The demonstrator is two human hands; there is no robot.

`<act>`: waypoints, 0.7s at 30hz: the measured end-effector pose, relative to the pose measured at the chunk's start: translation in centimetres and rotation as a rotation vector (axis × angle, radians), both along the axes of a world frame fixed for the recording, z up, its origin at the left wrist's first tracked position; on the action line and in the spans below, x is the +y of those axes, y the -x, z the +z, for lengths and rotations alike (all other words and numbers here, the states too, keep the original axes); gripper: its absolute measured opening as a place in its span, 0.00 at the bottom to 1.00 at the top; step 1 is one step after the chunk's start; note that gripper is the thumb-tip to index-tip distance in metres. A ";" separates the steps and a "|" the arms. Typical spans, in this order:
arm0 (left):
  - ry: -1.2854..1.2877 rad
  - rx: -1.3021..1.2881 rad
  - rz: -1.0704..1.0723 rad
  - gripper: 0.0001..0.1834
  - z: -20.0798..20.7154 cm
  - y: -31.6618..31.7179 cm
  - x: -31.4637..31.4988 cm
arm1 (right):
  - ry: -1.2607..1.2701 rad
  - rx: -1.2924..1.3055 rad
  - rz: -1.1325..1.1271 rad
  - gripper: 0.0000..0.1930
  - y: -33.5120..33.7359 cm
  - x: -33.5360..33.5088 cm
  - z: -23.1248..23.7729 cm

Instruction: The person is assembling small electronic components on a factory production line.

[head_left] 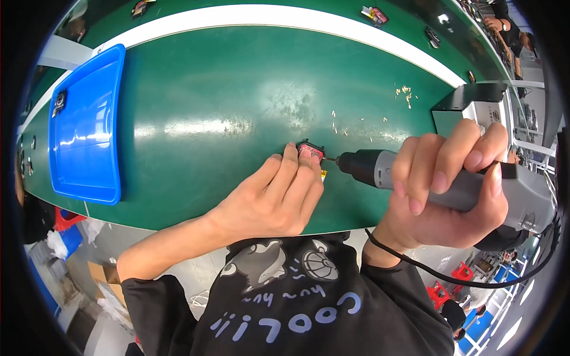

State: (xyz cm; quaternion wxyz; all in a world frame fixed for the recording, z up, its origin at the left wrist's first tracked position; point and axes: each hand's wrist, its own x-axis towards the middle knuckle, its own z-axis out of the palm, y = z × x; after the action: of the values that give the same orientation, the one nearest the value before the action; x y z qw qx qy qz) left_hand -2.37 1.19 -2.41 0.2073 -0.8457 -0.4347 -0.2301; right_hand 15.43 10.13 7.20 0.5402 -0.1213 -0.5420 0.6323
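On the green tabletop lies a small black device with a red inner part (312,149), partly covered by fingers. My left hand (274,193) presses it against the table with closed fingertips. In my right hand (454,184) is a grey and black electric screwdriver (385,168), the fingers wrapped round its body. Its thin bit points left and reaches the right side of the device; whether it touches a screw is hidden. A bit of yellow (323,175) shows beside the left fingers, under the device.
A blue tray (119,127) with a small black part (60,102) stands at the left. Tiny brass-coloured screws (406,94) lie scattered at the right, near a black and white box (472,107). Across a white strip (267,16), more small devices (375,15) rest on green surface.
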 end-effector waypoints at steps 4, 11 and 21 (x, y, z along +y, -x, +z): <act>0.048 0.005 -0.005 0.08 0.1 -0.1 -0.2 | 0.011 0.001 0.004 0.11 0.0 0.1 -0.1; 0.054 0.069 -0.031 0.08 0.4 0.1 0.2 | 0.040 -0.030 -0.023 0.10 0.4 -0.1 -0.3; 0.133 -0.011 -0.025 0.11 0.5 -0.3 -0.2 | 0.084 -0.039 -0.107 0.09 1.4 -0.5 -1.1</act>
State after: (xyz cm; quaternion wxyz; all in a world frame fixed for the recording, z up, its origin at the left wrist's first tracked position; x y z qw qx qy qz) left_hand -2.11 1.00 -1.95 0.1452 -0.8615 -0.4397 -0.2081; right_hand 14.00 9.60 6.10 0.5568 -0.1850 -0.5180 0.6224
